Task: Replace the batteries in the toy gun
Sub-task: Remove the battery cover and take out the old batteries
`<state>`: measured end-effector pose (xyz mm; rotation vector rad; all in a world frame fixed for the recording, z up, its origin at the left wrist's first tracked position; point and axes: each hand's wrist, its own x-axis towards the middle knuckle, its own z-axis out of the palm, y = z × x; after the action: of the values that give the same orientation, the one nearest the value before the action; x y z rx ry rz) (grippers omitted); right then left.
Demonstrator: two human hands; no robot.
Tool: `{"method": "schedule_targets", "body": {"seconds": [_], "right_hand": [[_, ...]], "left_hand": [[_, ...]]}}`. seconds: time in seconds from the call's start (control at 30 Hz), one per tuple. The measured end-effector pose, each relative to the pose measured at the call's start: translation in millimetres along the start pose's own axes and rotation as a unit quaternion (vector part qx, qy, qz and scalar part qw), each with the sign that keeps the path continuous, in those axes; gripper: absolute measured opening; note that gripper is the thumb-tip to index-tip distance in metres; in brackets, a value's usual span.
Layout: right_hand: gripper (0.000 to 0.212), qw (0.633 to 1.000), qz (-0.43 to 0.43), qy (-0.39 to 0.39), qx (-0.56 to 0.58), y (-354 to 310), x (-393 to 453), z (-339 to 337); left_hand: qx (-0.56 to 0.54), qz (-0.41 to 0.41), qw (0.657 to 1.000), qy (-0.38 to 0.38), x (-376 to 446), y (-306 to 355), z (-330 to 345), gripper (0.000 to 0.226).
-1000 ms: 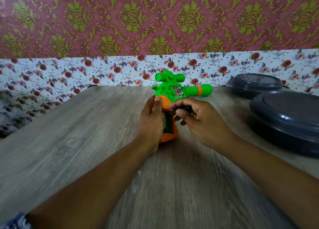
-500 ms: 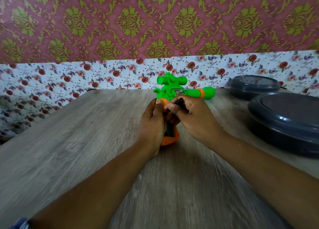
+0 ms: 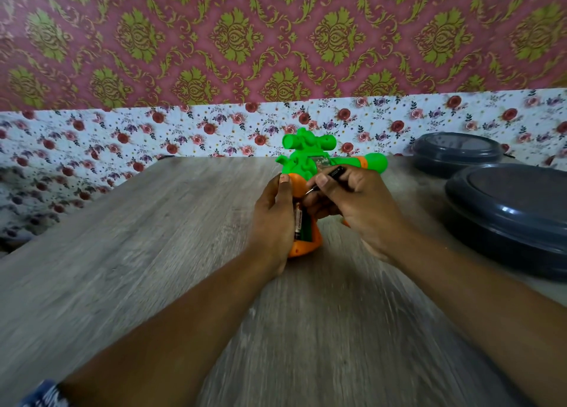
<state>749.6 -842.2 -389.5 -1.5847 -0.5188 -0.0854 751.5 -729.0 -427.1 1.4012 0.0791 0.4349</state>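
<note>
left hand (image 3: pixel 273 219) grips toy gun (image 3: pixel 303 161); wood-grain table (image 3: pixel 153 238), floral wall (image 3: pixel 122 133).

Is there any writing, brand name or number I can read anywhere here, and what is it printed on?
Nothing can be read.
Battery in the toy gun grip: print on its label, too small and blurred to read.
Clear window on the toy gun: speckled, no legible text.
Gray lidded containers: no markings visible.

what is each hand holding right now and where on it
The left hand grips the toy gun by its orange handle. The right hand pinches a small screwdriver by its black handle.
</note>
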Motion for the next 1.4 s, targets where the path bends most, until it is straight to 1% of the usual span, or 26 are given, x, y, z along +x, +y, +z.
{"method": "schedule_targets", "body": {"seconds": [0.07,0.2,0.37,0.47,0.53,0.6,0.67,0.7,0.77,0.93,1.07,1.23,1.4], "right_hand": [[0.023,1.0,-0.001,-0.001,0.009,0.0,-1.1,1.3],[0.024,1.0,0.007,0.013,0.015,-2.5,-3.1,-1.6],[0.023,1.0,-0.001,0.02,0.0,-3.4,-7.5,-5.5],[0.025,0.997,-0.009,0.067,-0.025,-2.5,-6.8,-5.3],[0.027,0.993,-0.033,0.084,-0.08,-1.2,-5.4,-6.4],[0.022,0.982,-0.073,0.051,-0.167,0.9,-6.7,-5.4],[0.014,0.953,-0.112,0.002,-0.281,3.9,-8.7,-2.3],[0.016,0.937,-0.128,-0.01,-0.324,6.5,-8.8,-1.3],[0.023,0.923,-0.143,-0.024,-0.357,7.6,-8.6,0.3],[0.022,0.914,-0.166,-0.05,-0.367,4.5,-9.9,-1.6],[0.019,0.923,-0.149,-0.04,-0.352,6.4,-8.1,-2.2],[0.022,0.924,-0.167,-0.023,-0.342,9.8,-7.5,-3.9],[0.02,0.927,-0.17,-0.028,-0.333,9.7,-7.8,-3.1]], "left_hand": [[0.006,-0.005,1.0,0.002,0.4,0.3,-0.1,0.029],[0.011,-0.019,1.0,0.002,0.4,0.8,-1.5,0.04],[0.01,-0.03,0.999,0.002,-1.0,1.2,-1.8,0.04],[0.002,-0.043,0.999,-0.003,-1.0,2.9,-1.7,0.039],[-0.003,-0.041,0.999,-0.009,-1.3,3.8,-1.5,0.038],[-0.007,-0.036,0.999,-0.007,-2.5,4.3,-0.9,0.036],[-0.009,-0.028,1.0,0.001,-3.1,4.4,-0.4,0.033],[-0.004,-0.025,1.0,0.004,-3.6,4.5,-0.2,0.031],[0.001,-0.027,1.0,0.003,-4.5,5.9,-0.1,0.031],[0.004,-0.024,1.0,0.007,-7.6,9.0,0.8,0.031],[0.013,-0.016,1.0,0.009,-7.8,8.8,1.3,0.029],[0.019,-0.004,1.0,0.008,-8.4,7.6,1.1,0.028],[0.033,0.019,0.999,0.013,-7.9,7.8,1.5,0.03]]}}
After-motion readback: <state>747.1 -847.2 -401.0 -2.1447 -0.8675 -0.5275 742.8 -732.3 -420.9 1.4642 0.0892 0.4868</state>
